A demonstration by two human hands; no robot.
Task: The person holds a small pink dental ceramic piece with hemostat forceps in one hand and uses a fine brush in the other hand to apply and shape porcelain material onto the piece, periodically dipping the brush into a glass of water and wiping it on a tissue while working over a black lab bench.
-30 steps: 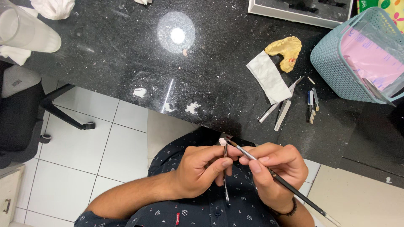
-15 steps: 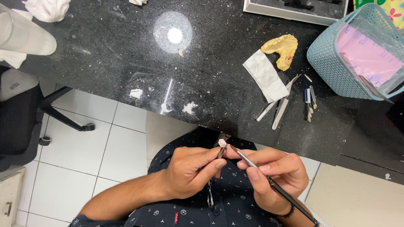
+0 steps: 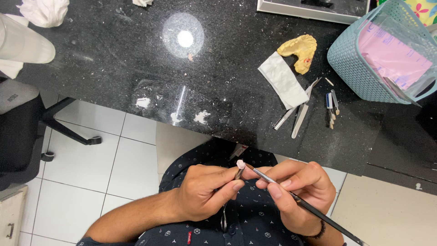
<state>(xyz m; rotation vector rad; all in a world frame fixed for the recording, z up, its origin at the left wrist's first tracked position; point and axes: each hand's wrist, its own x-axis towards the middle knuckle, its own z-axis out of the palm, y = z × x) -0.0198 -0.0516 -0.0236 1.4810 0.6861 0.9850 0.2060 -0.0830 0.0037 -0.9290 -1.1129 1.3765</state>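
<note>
My left hand [image 3: 207,191] pinches a thin metal holder [image 3: 239,173] that carries a small pale tooth-shaped piece [image 3: 240,164] at its tip. My right hand [image 3: 296,191] grips a long thin brush [image 3: 314,209] like a pen; its tip touches the pale piece. Both hands are held close together over my lap, just below the edge of the black speckled counter [image 3: 218,82]. The holder's lower end sticks out below my left hand.
On the counter lie a yellow dental cast [image 3: 300,51], a folded white tissue [image 3: 282,85], several thin metal tools [image 3: 298,114] and a teal basket [image 3: 364,59] with pink sheets. A black office chair [image 3: 22,132] stands at left on the white tiled floor.
Both hands have stayed together with the brush at the pale piece; they shifted slightly in the picture as the view moved. Nothing was picked up or let go.
</note>
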